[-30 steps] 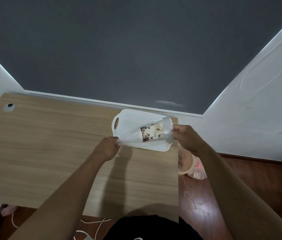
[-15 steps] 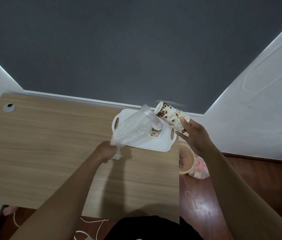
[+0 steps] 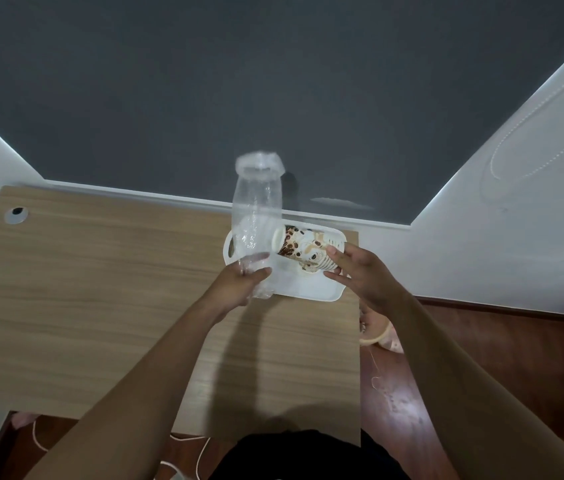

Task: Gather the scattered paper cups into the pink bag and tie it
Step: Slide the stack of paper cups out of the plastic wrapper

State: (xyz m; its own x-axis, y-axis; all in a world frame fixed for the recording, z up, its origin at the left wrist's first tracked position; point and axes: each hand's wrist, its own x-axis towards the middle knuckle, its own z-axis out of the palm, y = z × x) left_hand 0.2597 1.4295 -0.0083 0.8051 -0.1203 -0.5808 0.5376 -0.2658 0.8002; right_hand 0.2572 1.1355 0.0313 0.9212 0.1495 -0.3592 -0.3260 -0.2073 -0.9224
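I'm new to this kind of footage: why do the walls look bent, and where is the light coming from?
Head view: the wide-angle lens bows the wall edges; the arms' shadows fall toward the camera across the wooden table, so light comes from ahead and above; the clear plastic sleeve in the left hand looks smeared by motion; the stack of paper cups in the right hand stays fairly sharp.

Over the desk (image 3: 100, 289), the left hand (image 3: 239, 285) grips a clear plastic sleeve (image 3: 256, 209) standing upright. The right hand (image 3: 360, 275) holds a stack of paper cups (image 3: 308, 251) sideways above a white tray (image 3: 311, 289).
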